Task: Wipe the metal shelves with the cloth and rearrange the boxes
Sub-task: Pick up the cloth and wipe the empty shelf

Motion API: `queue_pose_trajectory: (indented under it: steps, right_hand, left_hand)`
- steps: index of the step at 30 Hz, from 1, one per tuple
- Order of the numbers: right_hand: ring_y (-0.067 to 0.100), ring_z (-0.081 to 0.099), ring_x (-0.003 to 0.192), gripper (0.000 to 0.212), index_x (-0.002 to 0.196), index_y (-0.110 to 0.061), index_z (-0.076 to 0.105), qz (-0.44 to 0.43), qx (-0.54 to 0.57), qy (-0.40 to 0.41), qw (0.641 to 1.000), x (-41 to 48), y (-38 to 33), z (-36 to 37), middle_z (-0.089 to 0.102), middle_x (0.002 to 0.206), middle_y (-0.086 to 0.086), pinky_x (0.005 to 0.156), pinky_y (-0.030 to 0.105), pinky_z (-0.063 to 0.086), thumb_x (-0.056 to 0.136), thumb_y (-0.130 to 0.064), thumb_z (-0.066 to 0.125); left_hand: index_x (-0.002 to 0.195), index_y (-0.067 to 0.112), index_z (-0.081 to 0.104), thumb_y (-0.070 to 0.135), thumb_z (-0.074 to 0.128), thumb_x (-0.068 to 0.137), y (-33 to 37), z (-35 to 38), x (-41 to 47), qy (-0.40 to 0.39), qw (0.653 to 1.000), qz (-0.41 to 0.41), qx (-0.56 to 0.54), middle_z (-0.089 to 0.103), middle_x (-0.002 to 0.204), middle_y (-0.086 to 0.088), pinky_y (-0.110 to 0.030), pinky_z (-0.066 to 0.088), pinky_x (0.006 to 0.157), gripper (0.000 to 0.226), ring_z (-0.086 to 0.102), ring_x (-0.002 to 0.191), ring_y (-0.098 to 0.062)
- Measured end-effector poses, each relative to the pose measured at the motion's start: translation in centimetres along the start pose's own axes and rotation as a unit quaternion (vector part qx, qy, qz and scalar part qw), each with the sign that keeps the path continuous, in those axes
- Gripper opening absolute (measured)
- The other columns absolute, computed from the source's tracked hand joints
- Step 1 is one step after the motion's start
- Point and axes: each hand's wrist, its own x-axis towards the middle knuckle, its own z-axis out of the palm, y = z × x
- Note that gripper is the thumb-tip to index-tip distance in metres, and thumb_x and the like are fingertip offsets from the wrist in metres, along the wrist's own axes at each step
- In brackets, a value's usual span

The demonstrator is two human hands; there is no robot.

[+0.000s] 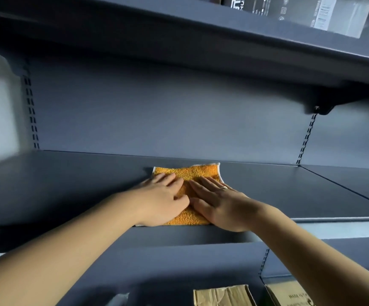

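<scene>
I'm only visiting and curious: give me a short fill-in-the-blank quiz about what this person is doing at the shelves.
The left hand and right hand press flat on a cloth coloured ___.
A ring is worn on the ___ hand.
The cardboard boxes sit on the level ___ the cloth's shelf.
Missing words: orange; right; below.

Grey back panel (157,111) between slotted uprights (31,111), dark bracket (318,109) at upper right.
</scene>
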Motion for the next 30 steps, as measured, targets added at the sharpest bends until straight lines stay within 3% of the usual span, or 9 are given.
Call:
queue_pose_trajectory:
  steps: [2, 5, 9, 15, 18, 23, 27, 30]
  right_hand:
    - [0.015, -0.012, 0.156, 0.110, 0.163, -0.032, 0.001, 0.014, 0.007, -0.004, 1.000, -0.1, 0.1, 0.0, -0.007, 0.170, -0.006, 0.127, 0.041, -0.001, 0.070, -0.089, -0.018]
    - [0.015, -0.014, 0.155, 0.088, 0.162, -0.037, -0.003, 0.044, 0.033, -0.005, 0.998, -0.3, -0.2, -0.4, -0.011, 0.170, -0.007, 0.128, 0.042, -0.001, 0.083, -0.077, -0.001]
    - [0.011, -0.018, 0.154, 0.095, 0.161, -0.037, -0.006, 0.045, 0.039, -0.014, 0.998, -0.6, -0.7, -0.8, -0.014, 0.169, -0.009, 0.127, 0.037, -0.006, 0.075, -0.077, -0.002]
    - [0.013, -0.018, 0.154, 0.075, 0.162, -0.032, -0.007, 0.034, 0.015, -0.014, 0.999, -0.3, -0.3, -0.5, -0.014, 0.169, -0.004, 0.127, 0.037, -0.007, 0.097, -0.068, 0.007]
    - [0.015, -0.019, 0.154, 0.072, 0.162, -0.028, -0.009, 0.022, -0.005, -0.029, 0.999, -0.3, -0.3, -0.9, -0.015, 0.169, -0.001, 0.120, 0.030, -0.014, 0.101, -0.062, 0.008]
    - [0.023, -0.021, 0.154, 0.078, 0.160, -0.031, -0.015, 0.020, -0.001, -0.061, 0.998, 0.5, 0.1, -1.3, -0.019, 0.168, 0.003, 0.126, 0.044, -0.007, 0.097, -0.071, 0.005]
    - [0.026, -0.017, 0.155, 0.076, 0.160, -0.033, -0.014, 0.020, 0.010, -0.054, 0.998, 1.9, 0.7, -1.7, -0.018, 0.169, 0.003, 0.124, 0.043, -0.006, 0.099, -0.072, 0.009]
    - [0.029, -0.013, 0.156, 0.079, 0.161, -0.033, -0.011, 0.010, 0.015, -0.056, 0.998, 3.8, 2.0, -2.0, -0.014, 0.170, 0.004, 0.125, 0.046, 0.000, 0.097, -0.074, 0.011]
  left_hand:
    - [0.159, 0.033, -0.011, 0.059, 0.008, 0.102, -0.2, 0.3, 0.1, 0.003, 1.000, 0.002, 0.003, -0.020, 0.166, 0.010, -0.047, -0.001, 0.126, 0.065, -0.019, 0.153, -0.015]
    - [0.160, 0.031, -0.009, 0.058, 0.009, 0.102, -0.4, 0.3, 0.7, 0.010, 1.000, 0.007, 0.009, -0.019, 0.167, 0.008, -0.044, -0.003, 0.126, 0.067, -0.018, 0.153, -0.016]
    - [0.160, 0.031, -0.009, 0.058, 0.010, 0.102, -0.5, 0.6, 0.9, 0.016, 1.000, 0.008, 0.009, -0.020, 0.166, 0.008, -0.043, -0.004, 0.126, 0.067, -0.019, 0.153, -0.016]
    - [0.160, 0.035, -0.007, 0.059, 0.011, 0.102, -0.5, 0.6, 0.7, 0.023, 1.000, 0.007, -0.001, -0.017, 0.166, 0.013, -0.043, -0.002, 0.127, 0.066, -0.017, 0.153, -0.012]
    - [0.160, 0.037, -0.005, 0.059, 0.013, 0.102, -0.4, 0.6, 0.5, 0.026, 1.000, 0.004, -0.011, -0.015, 0.166, 0.016, -0.038, -0.003, 0.126, 0.064, -0.016, 0.153, -0.008]
    - [0.159, 0.038, -0.005, 0.055, 0.014, 0.104, -0.1, 0.3, 0.9, 0.016, 1.000, -0.014, -0.019, -0.017, 0.164, 0.020, -0.036, -0.005, 0.126, 0.061, -0.018, 0.151, -0.005]
    - [0.162, 0.026, 0.002, 0.056, 0.010, 0.100, -0.6, 0.3, 2.5, 0.016, 0.999, -0.009, 0.028, -0.012, 0.167, 0.010, -0.035, -0.004, 0.126, 0.069, -0.013, 0.154, -0.011]
    - [0.163, 0.025, 0.005, 0.052, 0.009, 0.102, -1.1, 0.0, 4.1, -0.006, 0.999, -0.024, 0.043, -0.016, 0.166, 0.012, -0.025, -0.016, 0.121, 0.066, -0.018, 0.153, -0.009]
